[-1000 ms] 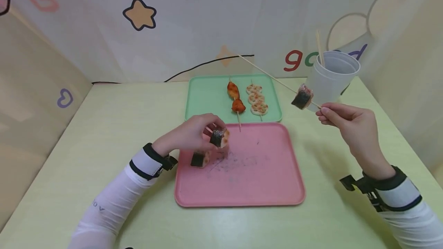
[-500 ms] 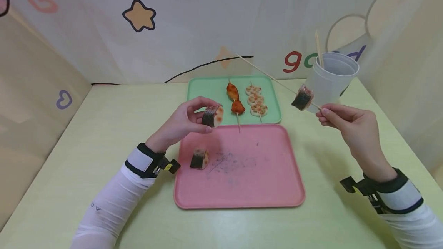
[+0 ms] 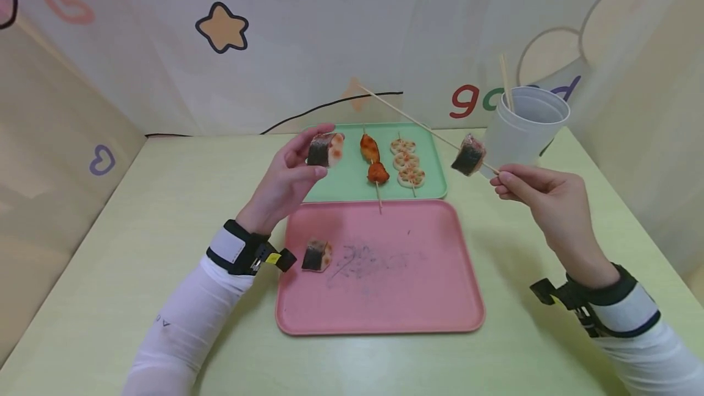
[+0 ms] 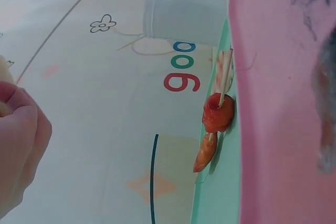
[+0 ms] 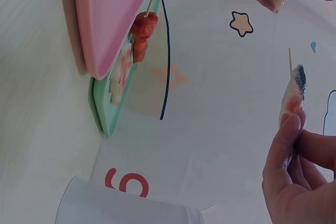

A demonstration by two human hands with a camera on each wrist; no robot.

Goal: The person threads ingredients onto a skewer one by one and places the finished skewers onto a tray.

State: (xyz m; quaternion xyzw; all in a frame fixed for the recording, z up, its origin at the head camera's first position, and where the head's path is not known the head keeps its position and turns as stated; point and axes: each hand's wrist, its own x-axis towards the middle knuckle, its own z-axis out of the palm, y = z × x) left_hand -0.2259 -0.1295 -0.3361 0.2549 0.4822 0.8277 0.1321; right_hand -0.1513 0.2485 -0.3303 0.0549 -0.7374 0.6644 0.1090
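Raised over the left part of the green tray (image 3: 324, 191), my left hand (image 3: 283, 182) grips a piece of food (image 3: 326, 150), dark-skinned on one side and pale with browned spots on the other. My right hand (image 3: 550, 203) pinches the lower end of a bamboo skewer (image 3: 407, 116), which slants up to the left. Threaded low on it, close to my right fingers, is a similar dark-skinned piece (image 3: 469, 155). The skewer's tip is apart from the left hand's piece. Another such piece (image 3: 316, 255) lies on the left side of the pink tray (image 3: 385, 313).
On the green tray lie a skewer of reddish-brown meat (image 3: 377, 173) and a skewer of lotus root slices (image 3: 407, 159). A whitish plastic cup (image 3: 517, 133) with bamboo sticks stands at the back right. A printed curtain (image 3: 308, 29) hangs behind the table.
My left hand has lifted its piece from above the pink tray, up and left to over the green tray. The right hand with the skewer has shifted slightly left.
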